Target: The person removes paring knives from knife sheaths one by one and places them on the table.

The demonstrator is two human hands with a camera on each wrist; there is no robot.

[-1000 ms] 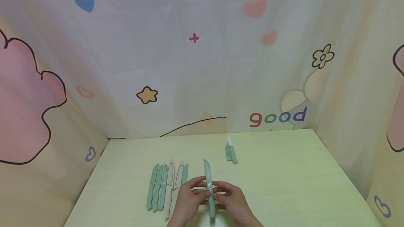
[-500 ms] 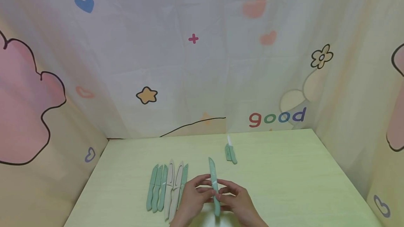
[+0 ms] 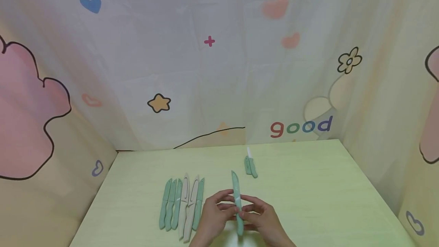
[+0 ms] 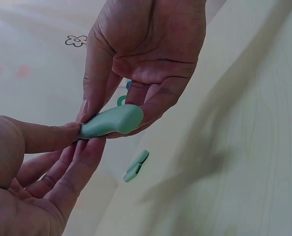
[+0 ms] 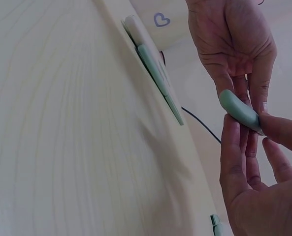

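A light green knife (image 3: 236, 188) in a matching green sheath is held up above the table, its tip pointing away. My left hand (image 3: 217, 215) pinches it from the left between thumb and fingers. From the right, my right hand (image 3: 261, 216) pinches it too, the two thumbs nearly meeting near the handle. Both wrist views show the rounded end of the green handle (image 4: 113, 120) sticking out toward the camera, between the thumbs and fingers of the two hands. Much of the knife's middle is hidden by the fingers.
On the table (image 3: 326, 201), left of my hands, several sheathed knives lie side by side: green knives (image 3: 165, 205) and cream knives (image 3: 184, 205). Farther back, a small green-handled knife (image 3: 253, 167) with a bare white blade lies against a green sheath (image 3: 247, 165). A printed curtain (image 3: 192, 68) stands behind.
Both hands have shifted a little to the right with the green knife still between them. The green knife at the right end of the row is now more fully in sight.
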